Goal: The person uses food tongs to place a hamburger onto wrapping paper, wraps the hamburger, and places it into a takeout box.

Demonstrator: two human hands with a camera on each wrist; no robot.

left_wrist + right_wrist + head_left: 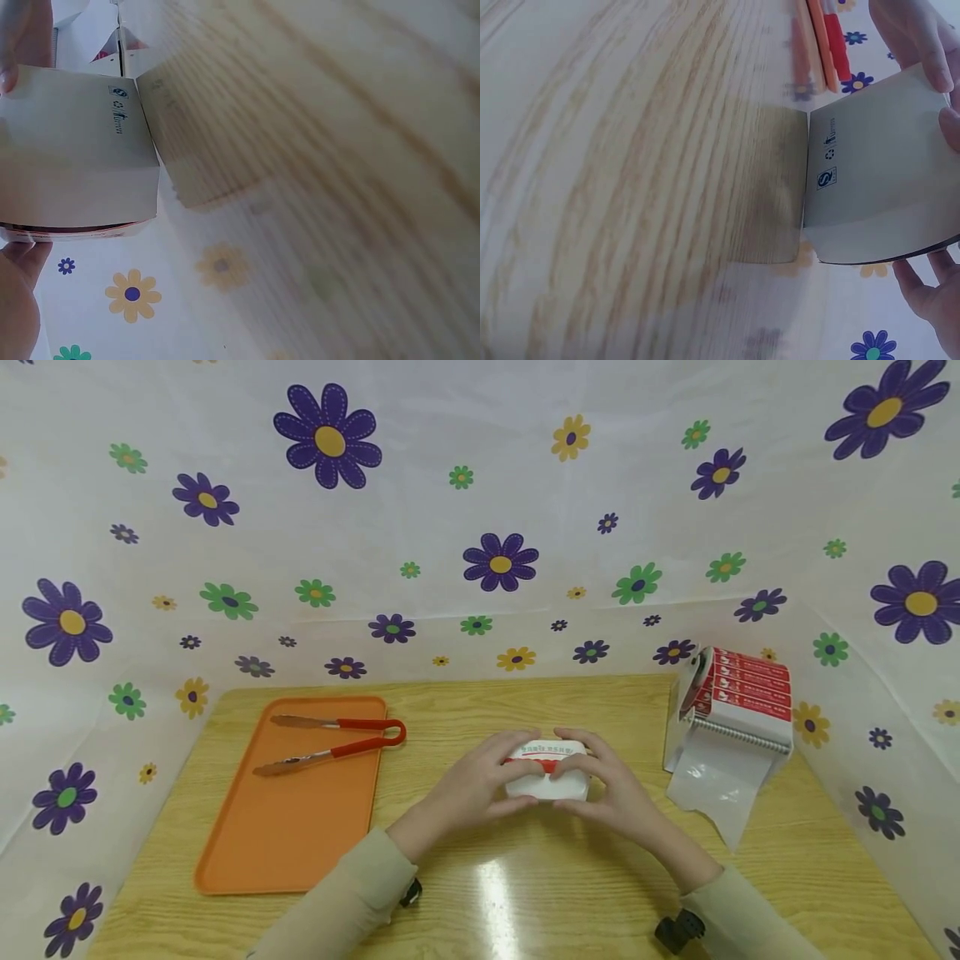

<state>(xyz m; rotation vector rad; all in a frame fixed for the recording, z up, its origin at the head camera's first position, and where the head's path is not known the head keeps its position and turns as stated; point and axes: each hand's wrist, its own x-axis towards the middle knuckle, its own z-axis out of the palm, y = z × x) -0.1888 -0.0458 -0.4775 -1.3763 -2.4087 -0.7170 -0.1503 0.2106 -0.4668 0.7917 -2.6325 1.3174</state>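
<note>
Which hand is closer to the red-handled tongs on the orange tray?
Left. The left hand grips the white box's end on the side toward the tongs and the orange tray. The right hand grips the box's far end, farther from the tongs.

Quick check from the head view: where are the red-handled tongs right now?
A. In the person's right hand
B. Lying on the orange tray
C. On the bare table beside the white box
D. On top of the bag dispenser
B: the red-handled tongs lie on the orange tray, while both hands hold the white box.
</note>
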